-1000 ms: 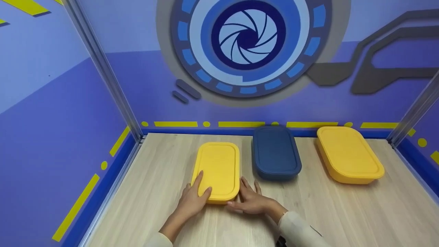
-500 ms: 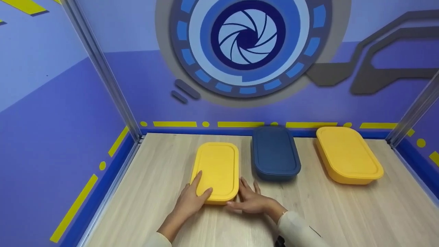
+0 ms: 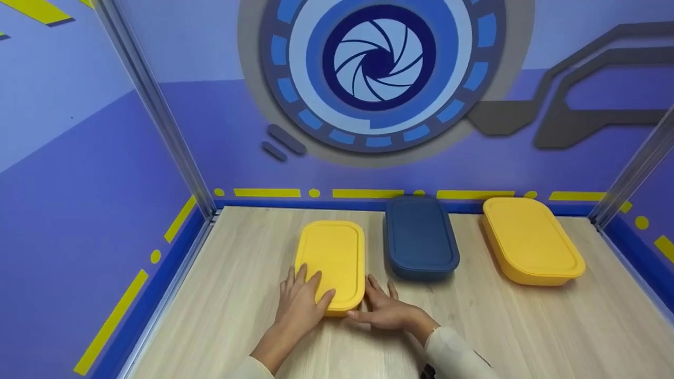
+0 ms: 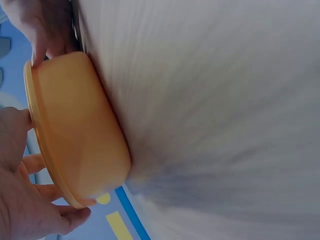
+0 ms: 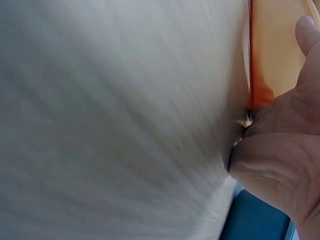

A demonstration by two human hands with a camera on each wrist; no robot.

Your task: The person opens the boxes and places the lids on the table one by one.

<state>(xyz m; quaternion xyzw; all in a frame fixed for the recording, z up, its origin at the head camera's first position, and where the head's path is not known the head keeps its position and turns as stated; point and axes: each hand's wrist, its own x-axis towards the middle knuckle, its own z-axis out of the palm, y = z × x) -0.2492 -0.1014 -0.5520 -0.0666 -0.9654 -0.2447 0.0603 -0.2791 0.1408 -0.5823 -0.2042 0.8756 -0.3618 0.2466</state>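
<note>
A yellow lidded lunch box [image 3: 337,252] stands flat on the wooden table, lid on. My left hand [image 3: 303,302] rests with spread fingers on the front left of its lid. In the left wrist view, one of the left hand's fingertips [image 4: 77,217] reaches past the lid's rim. My right hand [image 3: 384,308] lies at the box's front right corner, its thumb [image 5: 306,35] by the front wall in the right wrist view and its fingers along the right side. The right fingertips are partly hidden in that view.
A dark blue lidded box [image 3: 421,234] stands right of the yellow one, close to the back wall [image 3: 263,168]. Another yellow lidded box [image 3: 532,237] is farther right. Metal posts [image 3: 158,110] mark the corners, and the left side wall [image 3: 95,221] borders the wooden table [image 3: 231,263].
My left hand has shifted so that more of its fingers lie spread on the lid. The right hand keeps its place, and the boxes stay put. The head view has tilted slightly.
</note>
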